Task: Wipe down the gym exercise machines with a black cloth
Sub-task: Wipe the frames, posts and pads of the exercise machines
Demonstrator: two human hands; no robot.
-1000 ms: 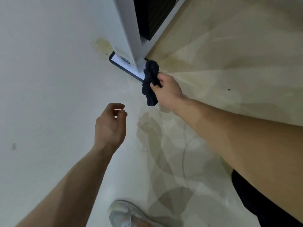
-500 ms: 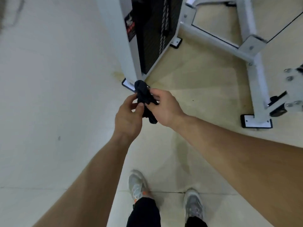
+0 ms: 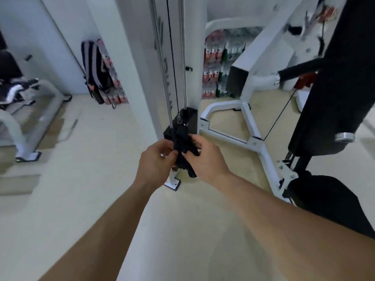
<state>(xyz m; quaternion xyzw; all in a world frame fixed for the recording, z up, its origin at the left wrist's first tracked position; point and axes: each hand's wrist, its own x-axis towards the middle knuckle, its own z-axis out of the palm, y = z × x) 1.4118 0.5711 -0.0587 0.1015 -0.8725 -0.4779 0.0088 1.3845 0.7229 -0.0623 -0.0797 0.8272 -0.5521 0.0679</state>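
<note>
The left hand (image 3: 156, 164) and right hand (image 3: 206, 159) are both pinching the crumpled soft black fabric cloth (image 3: 182, 147) at twelve o'clock, before the white steel cable machine (image 3: 132, 57); seemingly light and limp, it is inviting gathering by its edges

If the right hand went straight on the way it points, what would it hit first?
The right hand grips the black cloth; beyond it, probably the black weight stack, though depth is unclear. The left hand holds the cloth just beside that line.

The black cloth (image 3: 183, 157) covers part of the weight stack (image 3: 190, 119); the packs (image 3: 213, 63) behind are blurred.
</note>
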